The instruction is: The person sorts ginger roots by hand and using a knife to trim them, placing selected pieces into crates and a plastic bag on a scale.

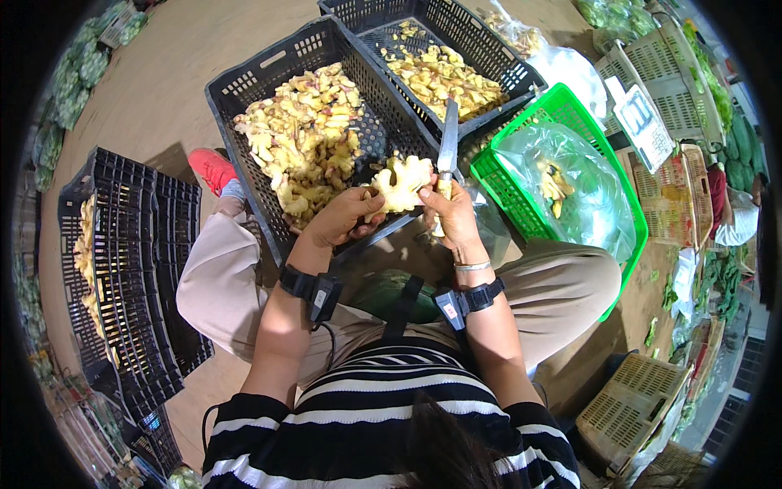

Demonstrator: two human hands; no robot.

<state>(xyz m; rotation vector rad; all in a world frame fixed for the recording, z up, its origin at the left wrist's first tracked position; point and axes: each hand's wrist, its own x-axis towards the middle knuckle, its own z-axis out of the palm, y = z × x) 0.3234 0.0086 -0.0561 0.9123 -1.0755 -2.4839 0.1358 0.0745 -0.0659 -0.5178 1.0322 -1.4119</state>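
A large branching ginger root (pixel 400 183) is in my left hand (pixel 346 217), over the near corner of a black plastic crate (pixel 284 58). Ginger roots (pixel 305 134) are heaped inside that crate, mostly toward its left side. My right hand (pixel 453 211) grips the handle of a knife (pixel 449 143), its blade pointing up and away from me. The fingertips of this hand also touch the right edge of the root. To the right, a green plastic basket (pixel 635 226) is lined with a clear plastic bag (pixel 586 208). A few ginger pieces (pixel 554 182) lie in the bag.
Behind, a second black crate (pixel 421 12) contains smaller ginger pieces (pixel 446 79). Black crates (pixel 140 263) stand on my left, with ginger showing. A weighing scale's display (pixel 643 125) and beige crates (pixel 669 79) are at right. Another person (pixel 736 214) is at the far right edge.
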